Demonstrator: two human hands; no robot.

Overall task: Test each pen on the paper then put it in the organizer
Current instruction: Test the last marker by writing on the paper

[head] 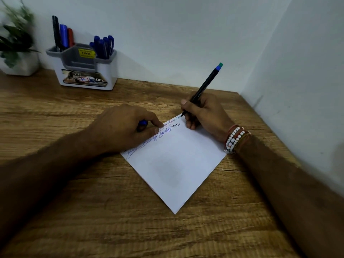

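Wood-grain table [93, 211] set into a corner of pale walls [186, 34]. A white paper [176, 164] lies cornerwise at centre, with blue and black scribbles along its far-left edge. The right hand [204, 112] — grip closed round a black pen [206, 84], tilted, tip at the paper's far corner — wears beaded bracelets [234, 138] at the wrist. The left hand [122, 125] presses fingertips on the scribbled edge, its grip curled about a small blue piece [143, 122], possibly a cap; blur forbids certainty. Far left, against the wall: a grey-and-white organizer [111, 77] holding pens in two compartments, beside a potted plant [16, 38].
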